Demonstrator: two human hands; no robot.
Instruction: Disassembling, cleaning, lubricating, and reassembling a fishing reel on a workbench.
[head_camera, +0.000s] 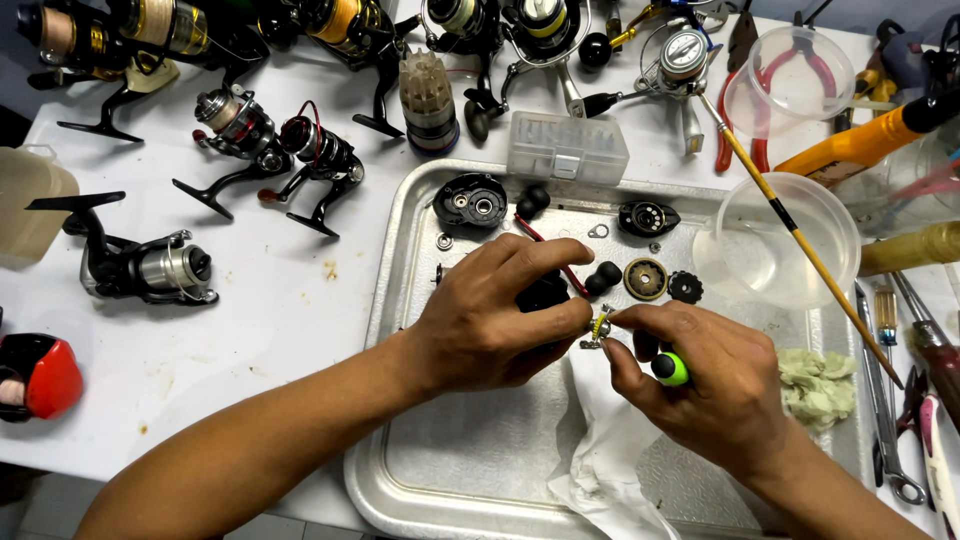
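tray (410, 300) silver | screwdriver (671, 369) green/blk | reel part (543, 293) blk | rag (818, 388) pale green

I'm working at a white table (270, 330), lightly stained and evenly lit, filling most of the frame. Grey floor (40, 515) shows at the lower left corner.

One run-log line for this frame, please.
left hand: grips black reel body | right hand: green-handled screwdriver at it | over metal tray

Spinning reels (240, 130) crowd the white table (270, 310) beside a clear bowl (785, 240) and red pliers (765, 95).
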